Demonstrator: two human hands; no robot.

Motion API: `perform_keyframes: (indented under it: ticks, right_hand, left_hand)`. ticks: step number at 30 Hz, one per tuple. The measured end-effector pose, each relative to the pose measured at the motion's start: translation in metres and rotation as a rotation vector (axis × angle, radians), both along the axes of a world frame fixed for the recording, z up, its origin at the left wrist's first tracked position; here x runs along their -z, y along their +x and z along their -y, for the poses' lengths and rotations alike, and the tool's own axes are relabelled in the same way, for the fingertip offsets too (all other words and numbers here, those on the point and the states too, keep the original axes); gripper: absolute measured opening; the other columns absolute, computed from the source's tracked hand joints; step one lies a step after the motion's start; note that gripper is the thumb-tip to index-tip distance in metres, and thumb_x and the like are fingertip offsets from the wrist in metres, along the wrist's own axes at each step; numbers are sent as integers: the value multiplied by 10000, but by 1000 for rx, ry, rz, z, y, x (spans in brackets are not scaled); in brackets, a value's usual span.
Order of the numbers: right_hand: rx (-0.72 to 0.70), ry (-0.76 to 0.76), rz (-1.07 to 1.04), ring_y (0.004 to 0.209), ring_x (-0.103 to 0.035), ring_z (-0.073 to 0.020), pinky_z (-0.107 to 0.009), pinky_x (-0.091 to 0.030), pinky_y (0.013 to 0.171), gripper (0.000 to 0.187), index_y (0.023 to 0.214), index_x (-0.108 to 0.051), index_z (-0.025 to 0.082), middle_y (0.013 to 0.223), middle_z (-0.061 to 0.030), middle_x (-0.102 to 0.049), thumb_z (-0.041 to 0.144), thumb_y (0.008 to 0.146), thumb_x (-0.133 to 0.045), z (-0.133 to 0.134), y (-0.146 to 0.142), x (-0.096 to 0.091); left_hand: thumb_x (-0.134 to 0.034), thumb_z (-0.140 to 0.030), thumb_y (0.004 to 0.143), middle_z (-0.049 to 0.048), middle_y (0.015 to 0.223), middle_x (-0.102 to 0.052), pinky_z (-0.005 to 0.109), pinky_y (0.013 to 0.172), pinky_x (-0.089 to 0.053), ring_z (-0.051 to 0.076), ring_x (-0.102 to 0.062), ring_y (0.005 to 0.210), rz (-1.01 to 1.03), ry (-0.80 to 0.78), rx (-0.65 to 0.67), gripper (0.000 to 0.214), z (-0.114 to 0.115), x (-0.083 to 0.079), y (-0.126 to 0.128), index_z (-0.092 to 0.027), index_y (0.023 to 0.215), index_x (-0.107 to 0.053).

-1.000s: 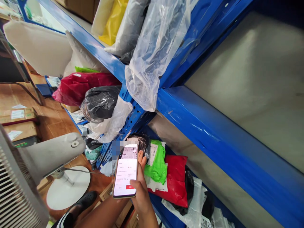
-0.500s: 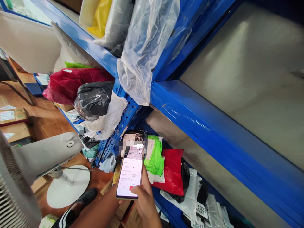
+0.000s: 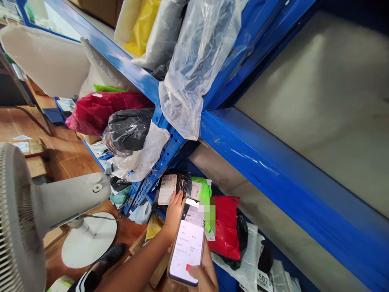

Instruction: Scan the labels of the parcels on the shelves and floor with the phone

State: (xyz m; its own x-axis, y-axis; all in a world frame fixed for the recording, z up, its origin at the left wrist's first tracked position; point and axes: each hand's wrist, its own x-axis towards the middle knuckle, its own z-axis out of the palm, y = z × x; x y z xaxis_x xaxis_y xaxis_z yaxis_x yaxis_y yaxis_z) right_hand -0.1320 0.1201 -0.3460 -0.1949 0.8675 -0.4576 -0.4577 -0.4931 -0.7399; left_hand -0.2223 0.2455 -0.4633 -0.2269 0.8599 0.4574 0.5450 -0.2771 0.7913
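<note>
My right hand grips a smartphone, its thumb over the red button at the bottom of the lit screen. Behind the phone, my left hand reaches to a black plastic parcel with a white label. The left fingers are stretched out against the parcel's front; the phone hides part of this hand. Right of the black parcel stand a bright green parcel, partly covered by the phone and a blurred patch, and a red parcel.
A blue shelf beam crosses above the parcels. Clear plastic wrapping hangs over the upright. To the left stand a fan and another shelf with a dark red bag. Grey bags fill the lower right.
My left hand has come out from behind the phone and reached up to the black parcel. The phone has shifted right and down, uncovering that parcel and covering more of the green one.
</note>
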Motion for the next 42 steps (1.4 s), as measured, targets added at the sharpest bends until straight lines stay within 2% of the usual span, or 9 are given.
perform_keyframes:
  ticks: [4, 12, 19, 24, 27, 32, 37, 40, 42]
  right_hand:
    - [45, 24, 54, 946, -688, -394, -480, -597, 589, 1258, 1498, 67, 194, 1044, -141, -751, 238, 537, -744, 5, 20, 12]
    - [163, 45, 2, 936, -704, -385, -506, -585, 725, 1250, 1497, 58, 185, 1073, -129, -746, 196, 517, -718, 9, 27, 3]
    - [160, 92, 22, 829, -729, -340, -404, -585, 638, 1263, 1475, 119, 114, 997, -156, -761, 233, 534, -716, 10, 32, -8]
    - [114, 97, -82, 858, -718, -375, -389, -566, 530, 1415, 1454, 197, 141, 1056, -175, -741, 357, 475, -801, 10, 38, -4]
    - [142, 135, -119, 832, -720, -365, -433, -572, 626, 1404, 1464, 180, 177, 1098, -165, -728, 369, 485, -807, 11, 46, 8]
    - [106, 222, 18, 824, -714, -370, -498, -549, 731, 1209, 1495, -171, 236, 1128, -143, -715, 499, 496, -798, 10, 59, 20]
    - [128, 253, -8, 804, -720, -378, -474, -558, 663, 1052, 1421, -363, 239, 1071, -150, -736, 476, 497, -807, 8, 57, 17]
    - [150, 252, 13, 790, -721, -378, -497, -552, 712, 1014, 1390, -400, 242, 1039, -151, -745, 505, 498, -803, 9, 56, 18]
    - [137, 227, 46, 820, -716, -389, -536, -532, 775, 1064, 1414, -361, 240, 1066, -158, -734, 538, 489, -793, 9, 57, 20]
  left_hand:
    - [-441, -35, 838, 203, 1218, -627, 519, 1077, -397, 279, -561, 1197, -182, -43, -84, 233, 0, -7, 4, -133, 863, -651]
    - [-397, 46, 798, 185, 1110, -683, 470, 1042, -444, 259, -618, 1117, -294, 23, -131, 295, 2, -10, -3, -128, 845, -631]
    - [-402, -172, 919, 79, 1030, -710, 468, 1034, -445, 188, -663, 983, -105, 118, -215, 134, 1, 5, -51, -196, 901, -533]
    - [-452, -290, 913, 81, 949, -671, 369, 831, -536, 200, -644, 928, -21, 123, -255, 117, -2, 1, -75, -221, 821, -473]
    - [-525, -350, 875, 124, 1042, -615, 431, 890, -496, 252, -580, 1030, -23, 115, -288, 159, 1, -5, -75, -197, 912, -504]
    - [-567, -393, 847, 201, 1264, -441, 523, 960, -440, 344, -444, 1179, -245, 60, -363, 385, 11, -18, -63, -166, 1156, -606]
    - [-682, -545, 710, 212, 1413, -274, 744, 956, -294, 476, -294, 1281, -320, 5, -272, 411, 15, -28, -43, -239, 981, -718]
    - [-626, -339, 806, 213, 1444, -247, 786, 929, -259, 485, -240, 1325, -285, -78, -293, 168, 13, -25, -33, -233, 879, -735]
    - [-578, -234, 831, 207, 1444, -270, 770, 935, -274, 473, -247, 1334, -230, -96, -301, 168, 12, -21, -30, -206, 769, -732]
